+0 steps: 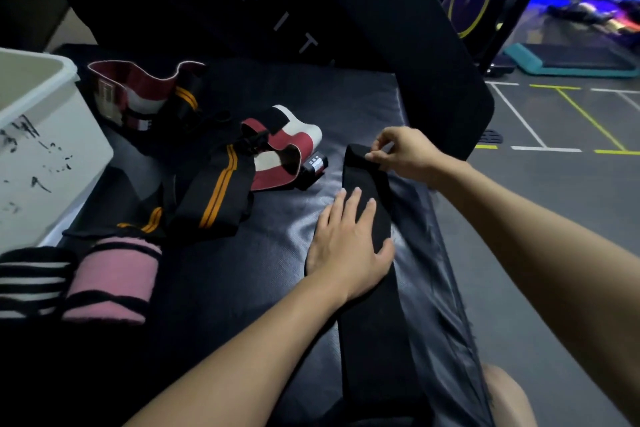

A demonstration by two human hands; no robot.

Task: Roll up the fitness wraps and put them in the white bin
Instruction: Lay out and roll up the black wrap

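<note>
**Caller:** Black elastic, stretched long across the padded bench (pixel 242 288), that's the black wrap (pixel 370 315) in play, running from near the person's lap up toward the bench's far right edge.

**Analyst:** And both hands are on it. Left hand (pixel 348 239) lies flat across the middle of the strip, fingers straight and slightly spread, thumb out to the right, pressing it down onto the pad.

**Caller:** Right hand (pixel 403 152) is up at the far end. Thumb and fingertips pinch the tip of the wrap, the other fingers curled above it.

**Analyst:** Look left: the white bin (pixel 52 156) sits at the bench's left edge, well apart from the hands, with black scribbles on its side.

**Caller:** Between the bin and the hands, a loose heap: black wraps with orange stripes (pixel 216 198), and two red-and-white bands (pixel 291 152).

**Analyst:** Near corner, just in front of the bin, a pink roll (pixel 114 282) and a black-and-white striped roll (pixel 33 279) lie side by side on the bench.

**Caller:** Behind it all, a dark backrest (pixel 346 10) with pale lettering.
</note>
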